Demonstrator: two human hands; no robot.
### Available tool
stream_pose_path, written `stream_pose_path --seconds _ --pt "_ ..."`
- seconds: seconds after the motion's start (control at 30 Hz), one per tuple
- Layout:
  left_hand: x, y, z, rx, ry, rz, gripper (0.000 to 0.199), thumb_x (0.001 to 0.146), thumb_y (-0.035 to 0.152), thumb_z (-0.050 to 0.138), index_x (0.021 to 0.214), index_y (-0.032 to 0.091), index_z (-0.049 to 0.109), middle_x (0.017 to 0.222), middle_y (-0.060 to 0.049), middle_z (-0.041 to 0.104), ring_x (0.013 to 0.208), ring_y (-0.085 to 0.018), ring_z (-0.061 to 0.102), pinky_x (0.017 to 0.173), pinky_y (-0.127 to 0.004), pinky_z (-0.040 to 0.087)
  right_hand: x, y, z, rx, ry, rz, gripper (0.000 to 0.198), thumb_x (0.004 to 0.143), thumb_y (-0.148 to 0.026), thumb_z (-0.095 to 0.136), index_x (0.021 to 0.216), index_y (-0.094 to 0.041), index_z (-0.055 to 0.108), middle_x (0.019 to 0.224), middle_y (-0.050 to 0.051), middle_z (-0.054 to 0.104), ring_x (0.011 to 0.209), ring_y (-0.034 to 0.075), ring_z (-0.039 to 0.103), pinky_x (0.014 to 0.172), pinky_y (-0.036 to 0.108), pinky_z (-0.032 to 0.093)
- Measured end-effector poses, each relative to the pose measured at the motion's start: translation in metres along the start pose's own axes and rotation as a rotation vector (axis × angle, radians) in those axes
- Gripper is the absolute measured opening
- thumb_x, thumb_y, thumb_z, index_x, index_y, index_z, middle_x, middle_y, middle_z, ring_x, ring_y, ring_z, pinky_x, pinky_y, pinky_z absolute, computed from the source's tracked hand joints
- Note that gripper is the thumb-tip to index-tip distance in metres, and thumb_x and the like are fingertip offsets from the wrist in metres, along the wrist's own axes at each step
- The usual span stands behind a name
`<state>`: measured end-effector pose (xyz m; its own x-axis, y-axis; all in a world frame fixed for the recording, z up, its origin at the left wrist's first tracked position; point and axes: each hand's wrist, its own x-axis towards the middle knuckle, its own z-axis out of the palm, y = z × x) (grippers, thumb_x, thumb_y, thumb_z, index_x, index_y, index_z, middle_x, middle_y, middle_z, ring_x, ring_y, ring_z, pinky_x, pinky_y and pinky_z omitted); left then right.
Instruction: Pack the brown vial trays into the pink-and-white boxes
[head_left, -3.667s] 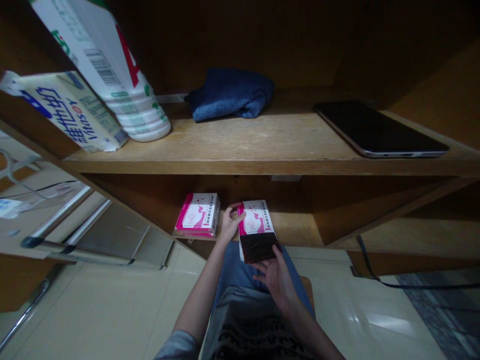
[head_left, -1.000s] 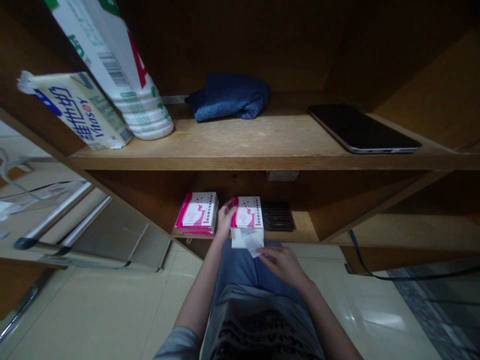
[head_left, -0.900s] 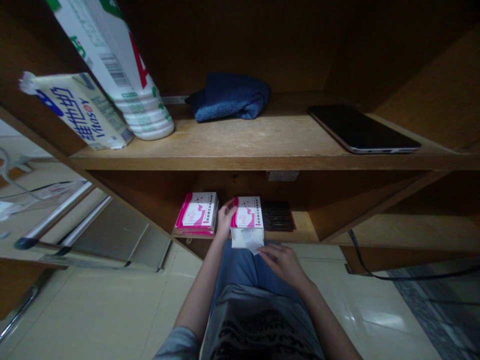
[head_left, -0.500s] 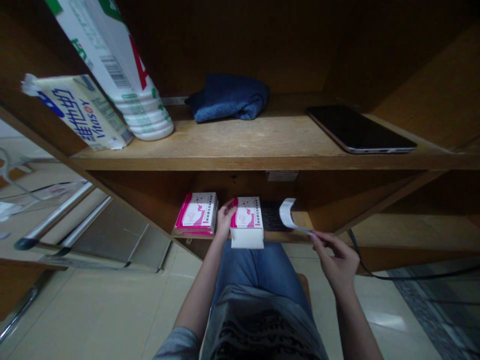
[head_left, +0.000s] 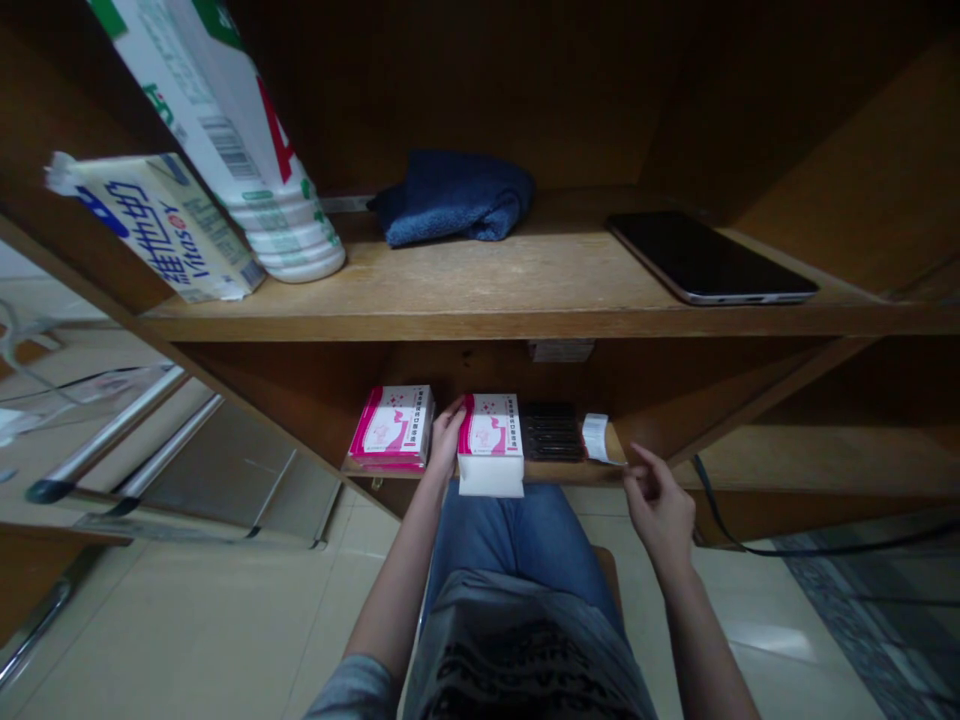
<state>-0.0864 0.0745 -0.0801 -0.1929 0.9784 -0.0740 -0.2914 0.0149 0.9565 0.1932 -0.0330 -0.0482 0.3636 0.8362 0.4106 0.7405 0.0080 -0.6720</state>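
My left hand grips the left side of a pink-and-white carton on the lower shelf. The carton's white end flap hangs open toward me. Left of that hand lies a stack of similar pink-and-white cartons. A row of dark, flat, thin pieces lies right of the held carton; their kind is unclear. Beside them rests a curled white printed paper slip. Just right of the slip, my right hand is in the air, its fingers bent and parted, holding nothing visible.
The upper shelf carries a drink carton, a large white bottle, a folded blue towel and a dark tablet. A black cable hangs at the right. Metal rails stand at the left.
The paper slip, earlier held up by my right hand, now lies on the shelf beside the dark pieces. My right hand has let go of it. My left hand keeps its hold.
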Motion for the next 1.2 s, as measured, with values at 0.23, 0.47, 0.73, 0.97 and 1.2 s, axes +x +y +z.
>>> stream_pose_path --seconds 0.23,0.47,0.73,0.97,1.2 --pt "-0.018 0.025 0.007 0.338 -0.076 0.291 0.039 0.079 0.034 0.059 0.116 0.020 0.061 0.129 -0.008 0.055 0.123 -0.023 0.046 0.106 -0.038 0.030 -0.005 -0.018 0.000 0.344 -0.048 0.107 0.050 0.087 -0.039 0.042 0.127 -0.012 0.053 0.065 0.003 0.067 0.041 0.012 0.043 0.044 0.025 0.040" --pt "-0.055 0.087 0.017 0.624 -0.123 0.605 0.035 0.081 0.030 0.059 0.114 0.023 0.061 0.122 -0.006 0.060 0.123 -0.023 0.044 0.107 -0.043 0.028 -0.013 -0.071 0.031 0.570 -0.487 -0.118 0.052 0.094 -0.047 0.024 0.131 -0.020 0.049 0.091 0.007 0.072 0.064 0.016 0.062 0.065 0.031 0.051" --pt "-0.056 0.109 -0.060 1.127 0.253 0.598 0.042 0.081 0.039 0.054 0.117 0.019 0.057 0.124 -0.012 0.057 0.119 -0.027 0.048 0.102 -0.046 0.033 -0.047 -0.137 0.095 0.742 -0.822 -0.239 0.053 0.091 -0.047 0.038 0.141 -0.032 0.028 0.146 0.000 0.034 0.134 0.020 0.031 0.110 0.044 0.027" --pt "-0.056 0.102 -0.095 1.132 0.367 0.255 0.055 0.081 0.047 0.051 0.127 0.017 0.050 0.117 -0.015 0.062 0.107 -0.030 0.058 0.089 -0.044 0.045 -0.055 -0.160 0.124 0.781 -0.952 -0.213 0.062 0.088 -0.053 0.041 0.142 -0.030 0.023 0.150 0.000 0.025 0.137 0.020 0.024 0.113 0.045 0.019" --pt "-0.062 0.106 -0.074 1.070 0.447 0.230 0.055 0.079 0.048 0.055 0.125 0.019 0.055 0.110 -0.014 0.066 0.101 -0.031 0.061 0.085 -0.045 0.046 -0.055 -0.155 0.120 0.935 -0.929 -0.125 0.063 0.086 -0.056 0.043 0.142 -0.035 0.021 0.150 -0.001 0.025 0.137 0.020 0.025 0.110 0.045 0.025"
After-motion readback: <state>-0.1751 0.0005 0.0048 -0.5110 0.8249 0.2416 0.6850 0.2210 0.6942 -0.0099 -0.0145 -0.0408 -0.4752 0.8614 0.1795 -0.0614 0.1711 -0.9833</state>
